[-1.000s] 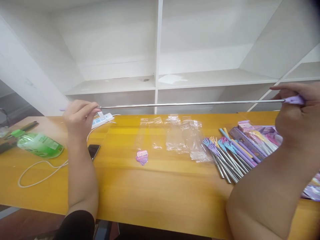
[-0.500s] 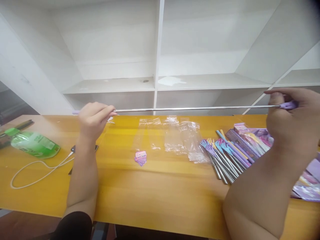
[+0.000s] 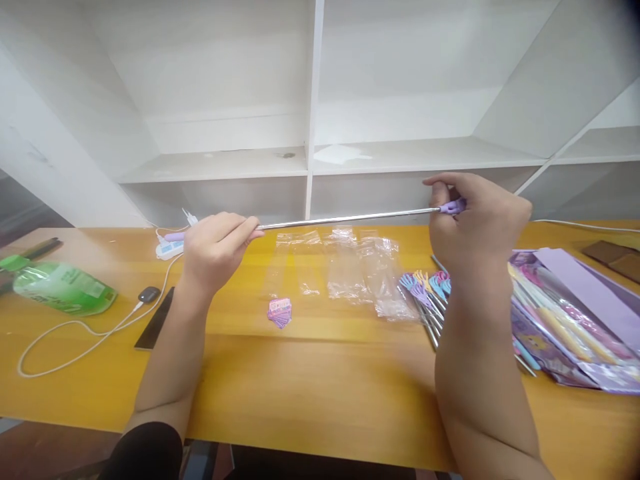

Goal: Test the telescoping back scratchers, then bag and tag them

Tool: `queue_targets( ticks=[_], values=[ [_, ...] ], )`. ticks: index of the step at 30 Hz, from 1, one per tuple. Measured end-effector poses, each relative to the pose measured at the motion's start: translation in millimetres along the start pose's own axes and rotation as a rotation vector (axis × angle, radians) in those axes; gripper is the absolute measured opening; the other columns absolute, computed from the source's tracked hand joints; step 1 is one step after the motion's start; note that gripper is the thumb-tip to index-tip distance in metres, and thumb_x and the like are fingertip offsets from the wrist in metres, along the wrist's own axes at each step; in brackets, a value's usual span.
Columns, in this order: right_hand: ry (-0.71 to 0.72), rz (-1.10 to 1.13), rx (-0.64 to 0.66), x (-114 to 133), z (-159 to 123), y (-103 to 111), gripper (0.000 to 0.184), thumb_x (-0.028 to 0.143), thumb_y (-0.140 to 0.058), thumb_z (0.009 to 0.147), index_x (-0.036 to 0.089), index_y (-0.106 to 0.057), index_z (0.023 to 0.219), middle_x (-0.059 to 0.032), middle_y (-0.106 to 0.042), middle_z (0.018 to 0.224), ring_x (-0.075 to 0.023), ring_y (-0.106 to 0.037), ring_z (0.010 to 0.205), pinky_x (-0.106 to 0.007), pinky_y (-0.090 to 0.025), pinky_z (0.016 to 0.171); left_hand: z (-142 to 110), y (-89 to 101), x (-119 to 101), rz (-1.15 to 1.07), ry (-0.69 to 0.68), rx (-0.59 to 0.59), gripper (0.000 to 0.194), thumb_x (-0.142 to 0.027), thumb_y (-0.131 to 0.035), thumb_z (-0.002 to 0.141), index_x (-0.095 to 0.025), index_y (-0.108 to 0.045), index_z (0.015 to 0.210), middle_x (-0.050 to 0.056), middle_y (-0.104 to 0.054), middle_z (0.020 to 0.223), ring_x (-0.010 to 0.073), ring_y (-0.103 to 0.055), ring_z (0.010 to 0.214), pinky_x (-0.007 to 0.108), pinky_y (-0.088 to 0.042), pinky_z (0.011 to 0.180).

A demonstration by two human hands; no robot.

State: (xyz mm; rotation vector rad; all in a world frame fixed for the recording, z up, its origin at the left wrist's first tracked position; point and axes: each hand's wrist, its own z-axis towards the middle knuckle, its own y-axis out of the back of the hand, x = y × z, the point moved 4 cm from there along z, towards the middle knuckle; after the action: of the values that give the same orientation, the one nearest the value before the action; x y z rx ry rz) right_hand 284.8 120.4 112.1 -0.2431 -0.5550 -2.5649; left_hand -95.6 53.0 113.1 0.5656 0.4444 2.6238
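Observation:
A telescopic back scratcher point(image 3: 345, 217) is held nearly level above the table, its thin metal rod stretched between my hands. My left hand point(image 3: 215, 252) is closed round its lilac grip end, which pokes out on the left. At the other end my right hand point(image 3: 475, 217) has its fingers curled about the purple claw head, partly hidden in the palm. Below my right wrist lies a pile of back scratchers point(image 3: 425, 293) with coloured claw heads and metal rods, partly covered by my arm. Clear plastic bags point(image 3: 345, 270) and a fanned stack of small pink-purple cards point(image 3: 279, 312) rest between my arms.
A purple box point(image 3: 575, 320) of packed back scratchers stands at the right. On the left are a green-capped bottle point(image 3: 65, 287), a white cable point(image 3: 45, 333), a phone point(image 3: 153, 327) and a power strip point(image 3: 169, 248). White shelving point(image 3: 310, 100) rises behind the wooden table point(image 3: 320, 393).
My hands have come closer together, the right moving left and the left moving right. The back scratcher's rod has become shorter. Both hands keep their hold.

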Motion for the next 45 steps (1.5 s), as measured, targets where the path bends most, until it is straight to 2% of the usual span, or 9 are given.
queue_targets(
  ticks=[5, 9, 12, 20, 27, 32, 36, 39, 45],
  values=[
    [-0.034, -0.031, 0.002, 12.1, -4.3, -4.7, 0.032, 0.03, -0.054, 0.102, 0.021, -0.084, 0.108, -0.009, -0.082, 0.094, -0.0202, -0.07, 0.079, -0.033, -0.043, 0.071, 2.7, 6.0, -8.6, 0.051, 0.008, 0.002, 0.018, -0.032, -0.066, 0.109, -0.025, -0.076, 0.095, 0.003, -0.073, 0.076, 0.0176, -0.063, 0.066, 0.035, -0.039, 0.059],
    [0.029, 0.027, 0.085, 48.7, -20.6, -15.6, 0.03, 0.027, -0.052, 0.104, 0.025, -0.081, 0.113, -0.0079, -0.082, 0.1, -0.0225, -0.072, 0.085, -0.035, -0.044, 0.073, 2.9, -1.1, -39.3, -0.016, -0.083, 0.023, 0.008, -0.026, -0.068, 0.107, -0.024, -0.073, 0.102, 0.002, -0.073, 0.077, 0.0168, -0.064, 0.066, 0.034, -0.04, 0.058],
    [0.015, 0.055, 0.126, 69.0, -31.1, -21.1, 0.032, 0.027, -0.048, 0.108, 0.028, -0.079, 0.115, -0.0074, -0.077, 0.094, -0.022, -0.069, 0.082, -0.035, -0.042, 0.07, 1.5, -7.4, -54.4, -0.03, -0.032, -0.004, 0.005, -0.024, -0.067, 0.107, -0.026, -0.072, 0.105, 0.001, -0.072, 0.077, 0.0157, -0.064, 0.065, 0.034, -0.039, 0.058],
    [-0.052, 0.013, 0.111, 77.7, -35.4, -15.8, 0.032, 0.026, -0.046, 0.109, 0.027, -0.078, 0.117, -0.0089, -0.075, 0.096, -0.0241, -0.067, 0.087, -0.037, -0.037, 0.07, 2.3, -8.7, -63.0, -0.068, -0.01, -0.021, 0.004, -0.022, -0.068, 0.107, -0.026, -0.07, 0.107, 0.0, -0.072, 0.076, 0.0154, -0.065, 0.065, 0.034, -0.038, 0.056],
    [0.097, 0.04, 0.229, 130.4, -67.7, -28.7, 0.036, 0.014, -0.047, 0.104, 0.03, -0.077, 0.117, -0.0062, -0.068, 0.084, -0.0223, -0.058, 0.076, -0.036, -0.037, 0.067, 3.9, -13.2, -99.6, -0.144, -0.035, -0.002, 0.005, -0.021, -0.069, 0.107, -0.023, -0.069, 0.11, 0.0, -0.071, 0.073, 0.0148, -0.061, 0.059, 0.033, -0.041, 0.055],
    [0.169, 0.076, 0.274, 124.1, -62.5, -28.8, 0.033, 0.014, -0.05, 0.103, 0.029, -0.077, 0.116, -0.0059, -0.068, 0.086, -0.0224, -0.061, 0.08, -0.034, -0.039, 0.068, 2.1, -21.8, -95.7, -0.169, 0.041, 0.066, 0.009, -0.027, -0.064, 0.11, -0.024, -0.071, 0.104, 0.0, -0.071, 0.075, 0.0146, -0.063, 0.063, 0.033, -0.04, 0.058],
    [0.229, 0.042, 0.377, 114.1, -58.7, -31.0, 0.025, 0.016, -0.053, 0.102, 0.025, -0.075, 0.109, -0.0049, -0.07, 0.092, -0.019, -0.058, 0.074, -0.033, -0.031, 0.06, 2.9, -26.7, -89.2, -0.235, 0.09, 0.153, 0.016, -0.03, -0.062, 0.112, -0.022, -0.07, 0.1, 0.0, -0.069, 0.077, 0.0132, -0.061, 0.067, 0.03, -0.039, 0.061],
    [0.209, 0.038, 0.432, 105.9, -56.4, -33.1, 0.025, 0.016, -0.054, 0.101, 0.024, -0.074, 0.114, -0.0048, -0.074, 0.099, -0.0184, -0.06, 0.073, -0.033, -0.027, 0.058, 3.0, -29.7, -86.5, -0.301, 0.118, 0.218, 0.017, -0.032, -0.062, 0.112, -0.021, -0.071, 0.104, 0.0, -0.071, 0.083, 0.013, -0.063, 0.071, 0.028, -0.042, 0.065],
    [0.036, 0.21, 0.407, 87.7, -44.4, -34.7, 0.042, 0.015, -0.055, 0.096, 0.026, -0.067, 0.134, -0.0068, -0.079, 0.108, -0.0247, -0.071, 0.089, -0.035, -0.045, 0.071, 0.0, -41.1, -81.7, -0.606, 0.342, 0.468, 0.016, -0.031, -0.066, 0.109, -0.021, -0.072, 0.097, -0.001, -0.07, 0.083, 0.0129, -0.063, 0.072, 0.027, -0.047, 0.068]
  ],
)
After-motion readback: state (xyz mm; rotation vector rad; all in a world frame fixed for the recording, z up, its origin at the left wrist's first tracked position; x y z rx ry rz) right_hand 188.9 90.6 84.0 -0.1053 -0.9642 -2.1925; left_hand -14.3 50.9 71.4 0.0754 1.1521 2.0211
